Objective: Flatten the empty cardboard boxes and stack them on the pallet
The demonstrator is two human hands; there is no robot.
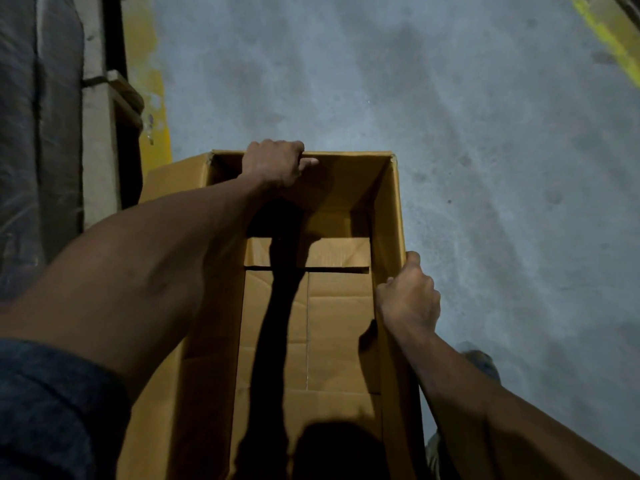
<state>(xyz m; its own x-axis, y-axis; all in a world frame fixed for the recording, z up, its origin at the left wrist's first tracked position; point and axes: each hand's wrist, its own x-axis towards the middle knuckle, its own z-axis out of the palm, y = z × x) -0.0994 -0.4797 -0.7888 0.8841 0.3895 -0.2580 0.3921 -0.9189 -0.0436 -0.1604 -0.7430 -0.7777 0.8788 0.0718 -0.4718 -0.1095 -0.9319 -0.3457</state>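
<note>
- My left hand [273, 164], at upper centre, curled its fingers over the far rim of the open brown cardboard box [311, 323] filling the lower centre.
- My right hand [408, 299], at centre right, pinched the right wall.
- Pushing opposite corners together should have collapsed it best.

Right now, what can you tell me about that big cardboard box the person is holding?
The cardboard box is tan corrugated board, long and open-topped, still unflattened. Its bottom flaps are folded in, with a gap between them. Nothing shows inside but shadows. The left hand grips the far rim; the right hand grips the right wall's edge. Grey concrete floor lies beyond it.
</note>
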